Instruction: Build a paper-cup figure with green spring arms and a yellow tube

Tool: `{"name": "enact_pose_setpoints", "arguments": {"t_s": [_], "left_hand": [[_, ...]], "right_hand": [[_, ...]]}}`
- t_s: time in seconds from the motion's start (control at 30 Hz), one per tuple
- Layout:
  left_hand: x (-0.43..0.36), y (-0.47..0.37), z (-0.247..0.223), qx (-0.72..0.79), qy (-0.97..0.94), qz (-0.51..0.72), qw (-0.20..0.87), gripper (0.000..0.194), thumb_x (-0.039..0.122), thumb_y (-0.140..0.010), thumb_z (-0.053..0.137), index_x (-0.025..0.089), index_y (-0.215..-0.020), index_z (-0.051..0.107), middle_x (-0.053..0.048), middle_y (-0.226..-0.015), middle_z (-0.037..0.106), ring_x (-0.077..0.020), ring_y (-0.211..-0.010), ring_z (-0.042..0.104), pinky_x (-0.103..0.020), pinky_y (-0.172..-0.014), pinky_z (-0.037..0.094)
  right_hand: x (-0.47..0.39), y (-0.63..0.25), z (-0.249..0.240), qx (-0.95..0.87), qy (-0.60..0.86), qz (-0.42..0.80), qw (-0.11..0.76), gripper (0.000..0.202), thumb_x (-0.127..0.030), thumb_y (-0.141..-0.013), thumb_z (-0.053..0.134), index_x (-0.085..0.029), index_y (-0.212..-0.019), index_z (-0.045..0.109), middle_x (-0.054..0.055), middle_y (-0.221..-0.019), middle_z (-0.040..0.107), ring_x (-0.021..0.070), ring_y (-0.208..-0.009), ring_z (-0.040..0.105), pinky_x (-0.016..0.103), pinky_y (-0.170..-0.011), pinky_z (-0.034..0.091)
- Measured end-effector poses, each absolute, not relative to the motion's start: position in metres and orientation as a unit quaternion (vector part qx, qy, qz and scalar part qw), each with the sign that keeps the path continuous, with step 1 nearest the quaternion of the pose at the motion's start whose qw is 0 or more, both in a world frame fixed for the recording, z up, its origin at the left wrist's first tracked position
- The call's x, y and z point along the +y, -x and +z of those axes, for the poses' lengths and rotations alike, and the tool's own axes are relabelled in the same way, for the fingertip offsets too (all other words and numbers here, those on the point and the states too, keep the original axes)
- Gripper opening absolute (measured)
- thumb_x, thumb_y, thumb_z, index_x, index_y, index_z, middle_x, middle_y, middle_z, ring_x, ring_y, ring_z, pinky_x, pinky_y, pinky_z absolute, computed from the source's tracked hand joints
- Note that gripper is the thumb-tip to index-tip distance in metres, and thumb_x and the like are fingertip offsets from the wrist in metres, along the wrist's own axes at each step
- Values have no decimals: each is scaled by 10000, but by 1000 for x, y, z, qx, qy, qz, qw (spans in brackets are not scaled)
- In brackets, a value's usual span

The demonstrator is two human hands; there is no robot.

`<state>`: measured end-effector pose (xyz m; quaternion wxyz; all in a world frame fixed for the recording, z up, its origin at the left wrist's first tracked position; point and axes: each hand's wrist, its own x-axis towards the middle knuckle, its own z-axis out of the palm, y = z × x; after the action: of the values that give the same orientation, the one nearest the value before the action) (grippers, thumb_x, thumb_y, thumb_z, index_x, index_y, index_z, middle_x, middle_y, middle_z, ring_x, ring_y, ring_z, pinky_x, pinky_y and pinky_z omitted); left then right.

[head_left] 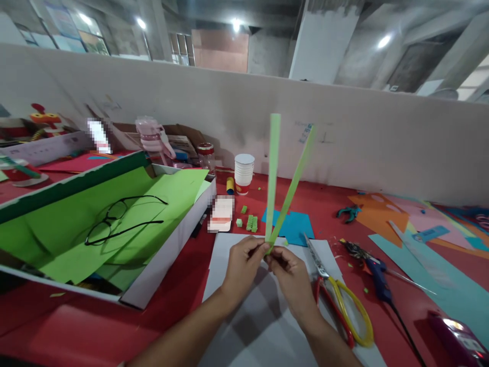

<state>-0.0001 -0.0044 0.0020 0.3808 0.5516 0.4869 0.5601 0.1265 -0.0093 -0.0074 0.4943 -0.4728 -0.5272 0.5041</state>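
Observation:
Two light green paper strips rise in a V from between my hands, meeting at their lower ends. My left hand pinches the joined ends between thumb and fingers. Close beside it, my right hand also has its fingers closed on the strips' lower end. Both hands are above white paper. Scissors with a red and a yellow handle lie just right of my right hand. Beyond the hands sit small folded green paper pieces and a blue paper sheet.
At left, a white box holds green paper and eyeglasses. Stacked paper cups stand near the back wall. To the right lie a glue gun, teal pliers, coloured paper and a purple device.

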Motion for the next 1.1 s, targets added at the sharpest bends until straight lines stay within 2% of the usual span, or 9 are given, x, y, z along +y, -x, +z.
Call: {"name": "enact_pose_setpoints", "arguments": {"t_s": [0.1,0.27,0.4,0.57,0.73,0.8,0.9,1.03,1.1], "left_hand": [[-6,-1,4,462,-590,550,368,194,249,-838,602,206,-706,737,-34,-721,609,-175,-705,585,-268,-645,467],[-11,-5,0,454,-641,524,329,189,204,-869,566,217,-835,752,-59,-827,647,-185,-761,622,-287,-722,505],[-13,-4,-4,458,-662,510,303,275,174,-912,493,243,-1029,732,-61,-888,676,-188,-801,642,-282,-745,504],[-15,-3,-5,466,-654,516,299,295,172,-907,497,238,-1091,718,-61,-893,685,-193,-812,640,-283,-750,493],[-15,-6,-1,504,-580,525,365,324,223,-878,559,252,-1183,663,-26,-874,673,-170,-738,620,-271,-706,490],[-14,-6,1,511,-551,522,404,325,249,-879,560,244,-1193,647,-7,-829,652,-151,-669,596,-253,-633,476],[-12,-6,3,511,-532,526,422,317,274,-881,557,225,-1186,632,-5,-832,651,-141,-654,584,-236,-578,457],[-9,-4,3,516,-533,544,392,278,257,-876,560,214,-1140,635,-7,-865,670,-127,-649,582,-227,-573,457],[-8,-3,1,517,-541,552,370,236,217,-865,558,206,-1079,656,-9,-857,681,-125,-654,589,-227,-591,463]], "right_hand": [[-11,-125,-9,-520,467,527,484,137,-324,-772,669,-192,-796,694,22,-759,673,191,-718,584,310,-696,478],[-11,-124,-13,-523,506,521,445,122,-246,-731,600,-178,-773,691,17,-703,673,209,-701,594,311,-665,469],[-13,-123,-14,-544,479,535,435,177,-213,-753,565,-198,-858,707,12,-775,697,217,-773,614,307,-699,479],[-18,-118,-12,-534,460,579,410,164,-260,-816,580,-181,-870,713,27,-800,701,197,-754,593,291,-670,466],[-21,-112,-4,-466,451,643,408,232,-386,-815,609,-186,-888,701,1,-713,652,137,-596,475,253,-559,369],[-21,-112,-4,-456,457,641,414,254,-425,-823,608,-192,-885,687,-16,-675,617,127,-572,432,247,-540,341],[-20,-114,-7,-486,466,594,441,267,-464,-844,607,-204,-868,661,-25,-672,591,138,-601,456,256,-565,366],[-17,-121,-7,-502,488,518,492,314,-517,-846,617,-216,-759,603,-35,-633,564,144,-614,491,260,-592,393],[-15,-123,-5,-461,492,538,507,352,-531,-811,653,-212,-686,572,-41,-588,540,129,-576,469,249,-562,374]]}}
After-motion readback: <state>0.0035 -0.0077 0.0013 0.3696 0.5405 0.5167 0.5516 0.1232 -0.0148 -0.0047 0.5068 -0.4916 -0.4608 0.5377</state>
